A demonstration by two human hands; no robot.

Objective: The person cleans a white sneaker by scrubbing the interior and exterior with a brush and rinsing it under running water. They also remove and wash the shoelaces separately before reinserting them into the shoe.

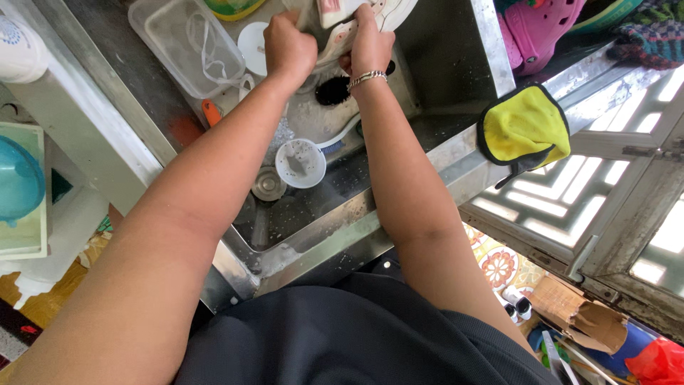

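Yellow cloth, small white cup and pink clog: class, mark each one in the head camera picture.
yellow cloth [526, 125], head view, middle of the cloth.
small white cup [301, 163], head view, inside of the cup.
pink clog [543, 23], head view, top of the clog.

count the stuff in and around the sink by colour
White: 4 – shoe held by left hand and right hand, cup, lid, clear-white tub
Yellow: 1 – cloth
Pink: 1 – clog
Orange: 1 – handle
Total: 7
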